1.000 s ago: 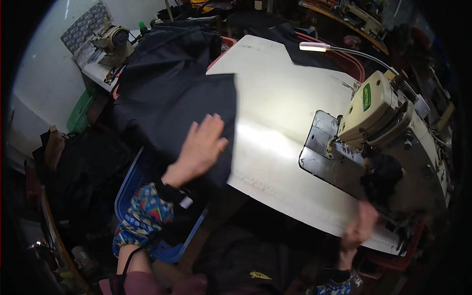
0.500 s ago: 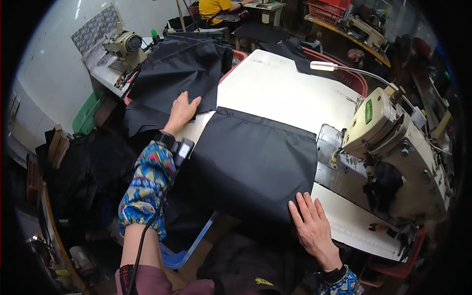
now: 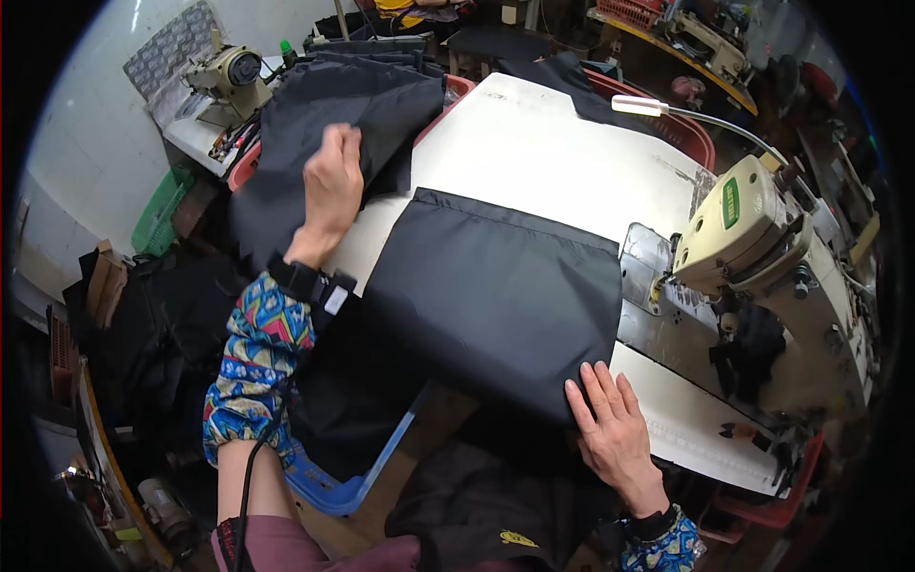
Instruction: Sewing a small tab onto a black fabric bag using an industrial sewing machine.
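Observation:
A black fabric panel (image 3: pixel 496 305) with a folded seam along its far edge lies on the white sewing table, its near part hanging over the front edge. My right hand (image 3: pixel 618 434) rests flat on its near right corner, fingers stretched out. At the left, my left hand (image 3: pixel 332 191) is closed in a pinch on a black fabric piece at the top of a stack (image 3: pixel 324 95). That piece is bent and blurred by motion; the fingertips are partly hidden. The sewing machine (image 3: pixel 729 224) stands to the right of the panel, its needle area beside the panel's right edge.
A lamp on a bent neck (image 3: pixel 639 105) reaches over the white table (image 3: pixel 515 143). Red baskets (image 3: pixel 701 148) sit behind it, a blue crate (image 3: pixel 334 496) below at front left. Another sewing machine (image 3: pixel 229 76) stands at far left; a person (image 3: pixel 410 14) sits at the back.
My left hand has gone from lying on the stack with fingers spread to a closed pinch, raising the top fabric. The right hand stays on the panel's corner. The view has shifted slightly.

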{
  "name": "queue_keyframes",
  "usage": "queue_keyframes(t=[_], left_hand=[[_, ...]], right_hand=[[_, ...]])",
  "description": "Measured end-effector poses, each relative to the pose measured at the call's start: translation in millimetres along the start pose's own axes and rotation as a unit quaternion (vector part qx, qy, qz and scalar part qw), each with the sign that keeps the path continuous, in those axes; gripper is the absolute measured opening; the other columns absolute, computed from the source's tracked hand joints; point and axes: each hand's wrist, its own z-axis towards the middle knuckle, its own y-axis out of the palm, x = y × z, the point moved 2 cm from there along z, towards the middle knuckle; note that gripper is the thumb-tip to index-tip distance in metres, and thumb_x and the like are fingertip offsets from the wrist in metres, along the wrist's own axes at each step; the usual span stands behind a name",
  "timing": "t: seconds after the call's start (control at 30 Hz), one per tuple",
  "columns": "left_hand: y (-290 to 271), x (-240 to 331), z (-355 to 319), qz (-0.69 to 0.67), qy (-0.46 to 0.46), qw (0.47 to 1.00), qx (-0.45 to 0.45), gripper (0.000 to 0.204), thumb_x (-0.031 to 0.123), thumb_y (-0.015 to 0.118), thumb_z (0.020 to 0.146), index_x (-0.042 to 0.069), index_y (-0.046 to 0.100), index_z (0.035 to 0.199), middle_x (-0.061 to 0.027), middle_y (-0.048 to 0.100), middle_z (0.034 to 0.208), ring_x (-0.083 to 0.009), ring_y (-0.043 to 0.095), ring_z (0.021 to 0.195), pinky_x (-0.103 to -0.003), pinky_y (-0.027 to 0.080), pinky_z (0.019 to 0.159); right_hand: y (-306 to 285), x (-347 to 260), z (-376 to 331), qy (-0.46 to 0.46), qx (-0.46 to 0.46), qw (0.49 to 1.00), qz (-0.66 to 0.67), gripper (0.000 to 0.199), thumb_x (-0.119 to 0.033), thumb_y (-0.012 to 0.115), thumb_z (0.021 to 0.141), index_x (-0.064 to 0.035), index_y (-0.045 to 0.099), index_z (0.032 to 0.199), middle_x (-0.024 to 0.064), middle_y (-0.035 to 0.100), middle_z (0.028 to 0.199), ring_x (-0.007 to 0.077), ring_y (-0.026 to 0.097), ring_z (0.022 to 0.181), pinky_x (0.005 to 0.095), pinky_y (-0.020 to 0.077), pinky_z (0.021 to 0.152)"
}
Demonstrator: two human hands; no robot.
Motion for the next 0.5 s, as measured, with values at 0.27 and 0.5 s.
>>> queue_keyframes(t=[0.27, 0.5], left_hand=[[-153.4, 69.8, 35.1, -0.275, -0.163, 0.945, 0.069, 0.037, 0.029, 0.051, 0.108, -0.004, 0.064, 0.114, -0.0088, 0.07, 0.097, -0.0156, 0.065, 0.087, -0.029, 0.052, 0.083], [-111.7, 5.0, -108.4, -0.095, -0.271, 0.954, 0.08, 0.024, 0.009, 0.053, 0.101, -0.002, 0.063, 0.12, -0.0147, 0.06, 0.123, -0.0238, 0.06, 0.107, -0.035, 0.049, 0.094]], right_hand=[[0.0, -0.1, -3.3, -0.034, 0.016, 0.999, -0.016, 0.069, -0.005, 0.064, 0.082, -0.0108, 0.048, 0.149, 0.0166, 0.045, 0.155, 0.0333, 0.043, 0.144, 0.0501, 0.033, 0.118], [4.1, 4.2, -2.1, -0.036, 0.064, 0.997, -0.025, 0.056, -0.011, 0.06, 0.085, -0.01, 0.056, 0.141, 0.0183, 0.053, 0.146, 0.0349, 0.049, 0.138, 0.0494, 0.0391, 0.113]])
